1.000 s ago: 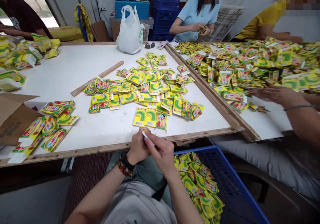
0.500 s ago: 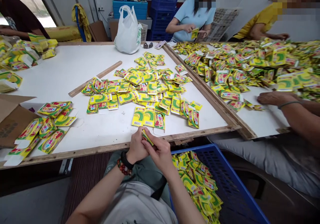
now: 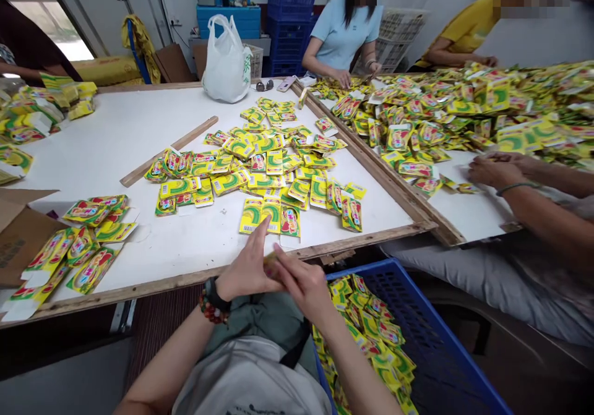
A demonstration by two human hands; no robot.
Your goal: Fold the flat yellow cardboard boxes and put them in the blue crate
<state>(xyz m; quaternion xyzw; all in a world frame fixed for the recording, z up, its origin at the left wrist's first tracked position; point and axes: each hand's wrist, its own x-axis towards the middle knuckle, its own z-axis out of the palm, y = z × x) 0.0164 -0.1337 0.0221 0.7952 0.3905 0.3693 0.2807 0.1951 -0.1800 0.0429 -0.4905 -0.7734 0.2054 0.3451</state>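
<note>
A small yellow foil packet [image 3: 273, 265] sits between my hands at the table's front edge, partly hidden by my fingers. My right hand [image 3: 301, 286] pinches it, and my left hand [image 3: 245, 266] presses against its other side with the fingers pointing up. Just beyond my fingertips lies a loose spread of similar yellow, green and red packets [image 3: 273, 214] on the white tabletop [image 3: 139, 242]. Below my right hand, a blue plastic crate [image 3: 399, 316] holds a heap of the same packets.
A wooden strip [image 3: 169, 151] lies on the table, with a cardboard box [image 3: 18, 235] at the left. A co-worker's hands [image 3: 492, 171] work at a neighbouring table heaped with packets [image 3: 455, 109]. A person in a light blue shirt [image 3: 341, 25] stands beyond it.
My left fingers have spread and now point upward, and my hands have drawn slightly apart around the packet. The view has tilted, and the co-worker's hands have moved among the packets.
</note>
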